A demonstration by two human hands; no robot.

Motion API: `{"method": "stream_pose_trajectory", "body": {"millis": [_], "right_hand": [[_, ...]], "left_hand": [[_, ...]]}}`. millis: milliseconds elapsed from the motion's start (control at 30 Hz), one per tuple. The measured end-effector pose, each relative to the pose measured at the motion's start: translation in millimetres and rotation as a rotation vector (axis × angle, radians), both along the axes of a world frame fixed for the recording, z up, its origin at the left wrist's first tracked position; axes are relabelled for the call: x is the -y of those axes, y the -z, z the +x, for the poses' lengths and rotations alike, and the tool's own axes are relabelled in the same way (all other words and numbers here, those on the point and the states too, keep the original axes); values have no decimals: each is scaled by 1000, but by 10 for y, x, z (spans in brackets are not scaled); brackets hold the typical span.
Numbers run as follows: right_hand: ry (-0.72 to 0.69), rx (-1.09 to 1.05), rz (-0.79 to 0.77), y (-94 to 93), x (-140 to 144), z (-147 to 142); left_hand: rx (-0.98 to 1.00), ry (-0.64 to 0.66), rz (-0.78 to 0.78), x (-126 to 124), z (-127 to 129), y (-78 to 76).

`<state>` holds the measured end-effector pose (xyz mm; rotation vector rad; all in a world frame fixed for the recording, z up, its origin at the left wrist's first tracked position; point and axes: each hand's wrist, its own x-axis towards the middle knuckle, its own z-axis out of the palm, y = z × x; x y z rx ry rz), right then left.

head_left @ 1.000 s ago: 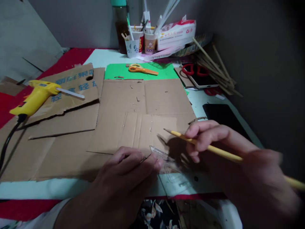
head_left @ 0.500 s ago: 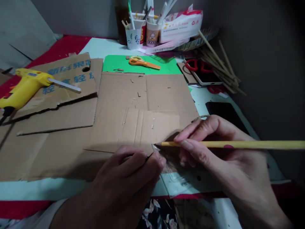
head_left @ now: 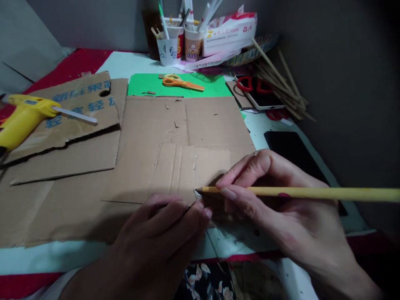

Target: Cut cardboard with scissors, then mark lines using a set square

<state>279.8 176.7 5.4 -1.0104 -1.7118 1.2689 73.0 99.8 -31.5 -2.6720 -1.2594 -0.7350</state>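
Observation:
My right hand pinches a yellow pencil between thumb and fingers, its dark point directed left. The pencil lies nearly level above the cardboard. Close by, my left hand is closed, its fingertips gathered on a thin piece with a pale, see-through pointed corner; most of that piece is hidden by the fingers. The pencil point meets or nearly meets this corner. Beneath both hands lies a brown cardboard piece with fold creases, resting on a larger cardboard sheet.
A yellow glue gun rests on torn cardboard at left. Orange scissors lie on green card. Cups of pens stand behind. At right are red-handled scissors, wooden sticks and a black flat object.
The whole view has shifted slightly, so most things appear a little farther left. Both hands keep their grips, and the pencil point stays at the pale corner.

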Motion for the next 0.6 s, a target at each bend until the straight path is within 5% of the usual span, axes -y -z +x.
{"method": "stream_pose_trajectory", "body": {"millis": [600], "right_hand": [[-43,160,99,-148,2,136]], "left_hand": [[-48,55,-2,0,-77,14]]}}
